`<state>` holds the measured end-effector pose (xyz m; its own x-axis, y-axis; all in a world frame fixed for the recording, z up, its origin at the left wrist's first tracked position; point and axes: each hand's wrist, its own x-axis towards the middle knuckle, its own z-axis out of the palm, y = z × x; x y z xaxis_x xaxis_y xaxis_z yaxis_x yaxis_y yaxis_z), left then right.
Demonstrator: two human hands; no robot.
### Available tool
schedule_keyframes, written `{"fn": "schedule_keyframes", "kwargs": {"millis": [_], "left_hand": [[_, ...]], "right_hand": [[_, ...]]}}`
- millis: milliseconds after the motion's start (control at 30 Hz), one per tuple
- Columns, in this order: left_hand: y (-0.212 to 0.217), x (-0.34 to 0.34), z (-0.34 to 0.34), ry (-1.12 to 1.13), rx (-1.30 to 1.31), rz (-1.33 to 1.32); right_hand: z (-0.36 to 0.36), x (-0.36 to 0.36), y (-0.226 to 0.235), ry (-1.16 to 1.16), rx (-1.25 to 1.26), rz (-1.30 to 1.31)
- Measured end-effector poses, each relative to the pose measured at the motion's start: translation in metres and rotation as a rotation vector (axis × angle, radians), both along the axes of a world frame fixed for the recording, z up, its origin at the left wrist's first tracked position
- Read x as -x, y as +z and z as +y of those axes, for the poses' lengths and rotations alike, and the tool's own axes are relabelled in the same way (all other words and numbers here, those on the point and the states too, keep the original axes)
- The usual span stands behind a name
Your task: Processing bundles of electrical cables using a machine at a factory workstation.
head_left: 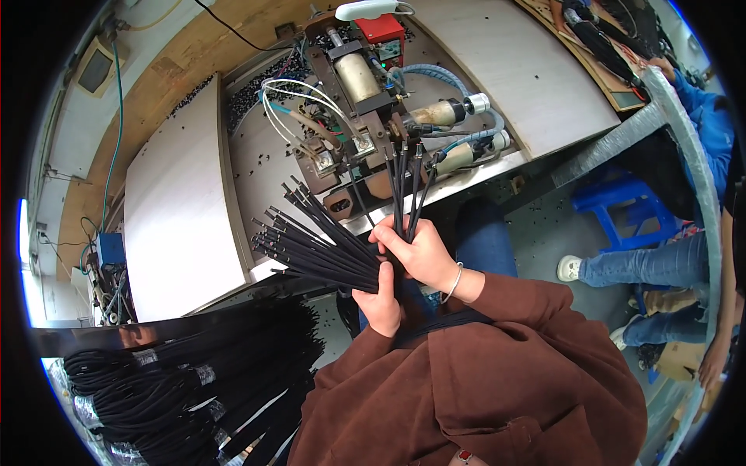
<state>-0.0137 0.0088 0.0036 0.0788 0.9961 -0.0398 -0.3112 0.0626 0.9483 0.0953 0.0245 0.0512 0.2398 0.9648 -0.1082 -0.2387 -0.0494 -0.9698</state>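
The left hand covers the cable bundle's lower ends; at four o'clock, a seated co-worker is cut off by the rim.

Both forearms come up from the lower edge in loose brown sleeves and meet near the middle of the view. The left hand sits lower, fingers curled shut in a fist-like grip with the back of the hand toward the camera. The right hand lies just above and touching it, fingers wrapped closed, thumb pressed across the front. A thin silver bangle rings the right wrist, where the sleeve is pushed back.
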Motion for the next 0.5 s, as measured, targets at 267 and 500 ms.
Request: {"fn": "schedule_keyframes", "kwargs": {"millis": [267, 500], "left_hand": [[-0.001, -0.001, 0.001, 0.006, 0.011, -0.008], [-0.006, 0.000, 0.003, -0.011, -0.004, -0.028]], "right_hand": [[0.005, 0.001, -0.004, 0.015, -0.012, 0.007], [0.009, 0.002, -0.008, 0.007, -0.046, -0.020]]}}
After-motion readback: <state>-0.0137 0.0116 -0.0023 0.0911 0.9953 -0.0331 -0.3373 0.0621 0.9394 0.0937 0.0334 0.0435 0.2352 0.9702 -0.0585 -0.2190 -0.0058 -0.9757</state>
